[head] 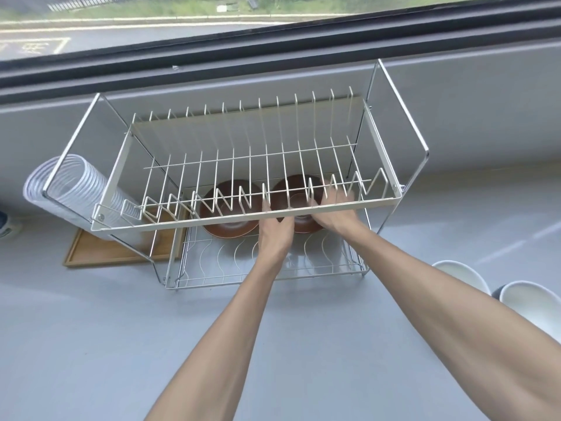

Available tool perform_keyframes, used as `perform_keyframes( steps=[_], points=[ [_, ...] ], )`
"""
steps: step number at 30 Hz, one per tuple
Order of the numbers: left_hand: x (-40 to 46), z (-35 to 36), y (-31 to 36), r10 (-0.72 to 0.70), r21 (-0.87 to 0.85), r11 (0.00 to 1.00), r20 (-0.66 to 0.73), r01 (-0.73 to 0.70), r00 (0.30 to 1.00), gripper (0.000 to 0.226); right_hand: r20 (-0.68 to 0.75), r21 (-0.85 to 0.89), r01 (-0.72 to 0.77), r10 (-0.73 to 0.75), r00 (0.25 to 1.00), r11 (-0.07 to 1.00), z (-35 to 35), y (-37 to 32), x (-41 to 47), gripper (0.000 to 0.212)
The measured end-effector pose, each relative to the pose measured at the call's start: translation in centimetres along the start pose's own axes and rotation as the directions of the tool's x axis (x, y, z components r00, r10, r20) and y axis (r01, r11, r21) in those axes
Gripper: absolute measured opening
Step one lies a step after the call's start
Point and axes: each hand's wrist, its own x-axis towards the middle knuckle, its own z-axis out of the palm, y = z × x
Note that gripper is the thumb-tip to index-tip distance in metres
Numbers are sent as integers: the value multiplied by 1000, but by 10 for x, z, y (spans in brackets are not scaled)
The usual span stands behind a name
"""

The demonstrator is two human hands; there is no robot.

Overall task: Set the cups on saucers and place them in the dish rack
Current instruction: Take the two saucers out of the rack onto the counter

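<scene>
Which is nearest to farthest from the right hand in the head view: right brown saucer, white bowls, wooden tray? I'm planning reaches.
From the right hand:
1. Right brown saucer: lower rack tier, at the hand.
2. White bowls: counter, lower right.
3. Wooden tray: counter, far left.

A home kitchen or dishwashing corner by a window: a 2-tier wire dish rack (230, 189) stands on a grey tabletop (91, 329), with white bowls (528, 302) at 3 o'clock, a wooden tray (91, 253) at 9 o'clock, and a street beyond the window (151, 31) at 12 o'clock.
</scene>
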Motion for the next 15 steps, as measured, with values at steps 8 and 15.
perform_keyframes(
  steps=[8,15],
  points=[
    [-11,-4,-4,-88,58,995,31,86,996,81,-17,56,-61,62,998,997,-1,-4,-15,65],
    [-16,-9,-7,-179,0,984,30,179,983,87,27,125,-81,78,997,989,6,5,-27,48]
  ],
)
